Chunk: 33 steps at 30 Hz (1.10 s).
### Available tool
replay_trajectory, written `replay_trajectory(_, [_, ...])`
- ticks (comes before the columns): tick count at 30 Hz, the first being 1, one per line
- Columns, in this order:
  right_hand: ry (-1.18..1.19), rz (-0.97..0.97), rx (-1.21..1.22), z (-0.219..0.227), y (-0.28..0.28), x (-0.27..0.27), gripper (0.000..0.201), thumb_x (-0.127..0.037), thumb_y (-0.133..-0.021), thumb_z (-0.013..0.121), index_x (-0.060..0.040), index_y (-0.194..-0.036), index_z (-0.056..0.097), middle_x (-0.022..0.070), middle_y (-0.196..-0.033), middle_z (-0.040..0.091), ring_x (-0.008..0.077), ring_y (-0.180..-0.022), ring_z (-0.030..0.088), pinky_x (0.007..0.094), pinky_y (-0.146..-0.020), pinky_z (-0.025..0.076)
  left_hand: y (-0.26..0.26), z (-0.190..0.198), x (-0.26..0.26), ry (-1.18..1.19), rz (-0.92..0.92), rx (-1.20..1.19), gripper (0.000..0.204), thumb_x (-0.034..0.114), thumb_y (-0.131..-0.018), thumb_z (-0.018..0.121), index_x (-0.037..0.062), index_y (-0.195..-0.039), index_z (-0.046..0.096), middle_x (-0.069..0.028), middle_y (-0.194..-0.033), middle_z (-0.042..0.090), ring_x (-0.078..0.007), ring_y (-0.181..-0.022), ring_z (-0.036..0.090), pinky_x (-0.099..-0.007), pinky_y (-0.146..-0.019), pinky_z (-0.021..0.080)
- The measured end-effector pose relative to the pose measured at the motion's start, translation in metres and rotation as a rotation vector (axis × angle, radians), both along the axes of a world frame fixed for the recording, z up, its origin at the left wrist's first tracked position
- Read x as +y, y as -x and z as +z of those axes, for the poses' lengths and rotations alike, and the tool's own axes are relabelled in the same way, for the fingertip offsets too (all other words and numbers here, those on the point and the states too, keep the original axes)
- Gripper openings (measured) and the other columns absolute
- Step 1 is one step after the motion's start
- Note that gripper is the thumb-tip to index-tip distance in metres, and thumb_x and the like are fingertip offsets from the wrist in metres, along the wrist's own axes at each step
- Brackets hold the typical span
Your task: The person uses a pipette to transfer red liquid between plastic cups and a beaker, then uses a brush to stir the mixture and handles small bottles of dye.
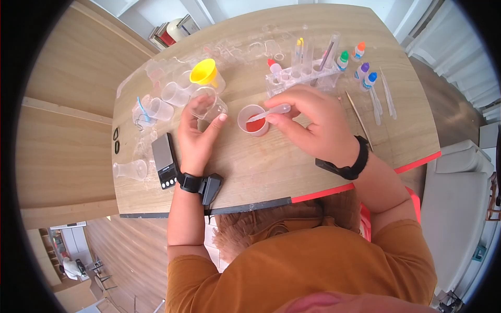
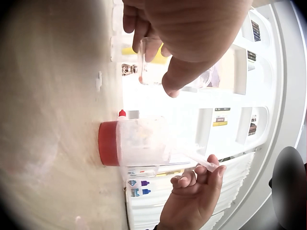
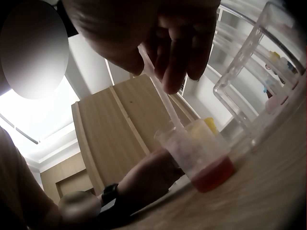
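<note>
A small translucent cup (image 1: 245,116) with red liquid in its bottom stands upright on the table; the right wrist view shows the liquid (image 3: 214,175) from the side. My right hand (image 1: 318,117) pinches the bulb end of a clear plastic dropper (image 1: 272,111), whose tip reaches into the cup's mouth. To the left of this cup, my left hand (image 1: 198,136) holds a clear, tilted beaker (image 1: 204,102) between thumb and fingers. In the left wrist view that beaker (image 2: 149,62) is partly behind the fingers.
A clear rack (image 1: 297,78) with test tubes stands behind the cup, dropper bottles (image 1: 364,71) to its right. Farther right lie a wooden stick (image 1: 358,116) and more droppers (image 1: 388,94). At the left are a yellow funnel (image 1: 203,71), plastic cups (image 1: 160,109), a flask (image 1: 131,170) and a scale (image 1: 165,156).
</note>
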State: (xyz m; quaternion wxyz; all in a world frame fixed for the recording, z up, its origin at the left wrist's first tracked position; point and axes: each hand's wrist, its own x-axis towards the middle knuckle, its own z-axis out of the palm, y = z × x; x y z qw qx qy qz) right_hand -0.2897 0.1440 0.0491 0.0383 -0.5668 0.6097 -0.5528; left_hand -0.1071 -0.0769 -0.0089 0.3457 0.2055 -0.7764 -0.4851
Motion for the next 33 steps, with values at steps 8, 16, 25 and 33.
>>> replay_trajectory(8, [0.186, 0.031, 0.109, 0.009, 0.004, 0.003, 0.02, -0.012, -0.093, 0.079, -0.0052, -0.112, 0.075, 0.0062, -0.088, 0.073, 0.0175, -0.068, 0.068, 0.0308, -0.064, 0.051, -0.004, 0.005, -0.002, -0.296, -0.042, 0.128, 0.053, 0.008, -0.097, 0.079, 0.0013, -0.145, 0.057, -0.0121, -0.133, 0.07, -0.0212, -0.128, 0.064, -0.0374, -0.109, 0.051])
replay_trajectory(16, [0.114, -0.022, 0.031, 0.008, 0.006, 0.004, 0.016, -0.009, -0.094, 0.079, -0.0046, -0.109, 0.076, 0.009, -0.095, 0.075, 0.0173, -0.075, 0.072, 0.0285, -0.067, 0.057, -0.005, 0.007, -0.002, -0.195, -0.005, 0.142, 0.054, 0.011, -0.098, 0.077, 0.0026, -0.147, 0.056, -0.0105, -0.131, 0.07, -0.0189, -0.124, 0.063, -0.0361, -0.108, 0.051])
replay_trajectory(25, [0.141, -0.028, -0.197, -0.006, 0.008, 0.002, 0.015, -0.013, -0.099, 0.076, -0.005, -0.111, 0.074, 0.0064, -0.099, 0.074, 0.0126, -0.075, 0.067, 0.0266, -0.069, 0.054, -0.006, 0.006, -0.011, -0.27, -0.015, 0.246, 0.053, 0.011, -0.1, 0.075, 0.0032, -0.148, 0.055, -0.0077, -0.128, 0.068, -0.0177, -0.123, 0.063, -0.0342, -0.108, 0.05])
replay_trajectory(33, [-0.235, -0.074, -0.111, 0.012, -0.006, 0.009, 0.033, -0.022, -0.101, 0.076, -0.0071, -0.129, 0.07, 0.0036, -0.098, 0.07, 0.0102, -0.067, 0.061, 0.0287, -0.063, 0.05, -0.008, 0.006, -0.012, -0.281, -0.026, 0.225, 0.051, 0.015, -0.105, 0.07, 0.001, -0.151, 0.053, -0.0112, -0.142, 0.065, -0.0197, -0.132, 0.06, -0.0371, -0.116, 0.044])
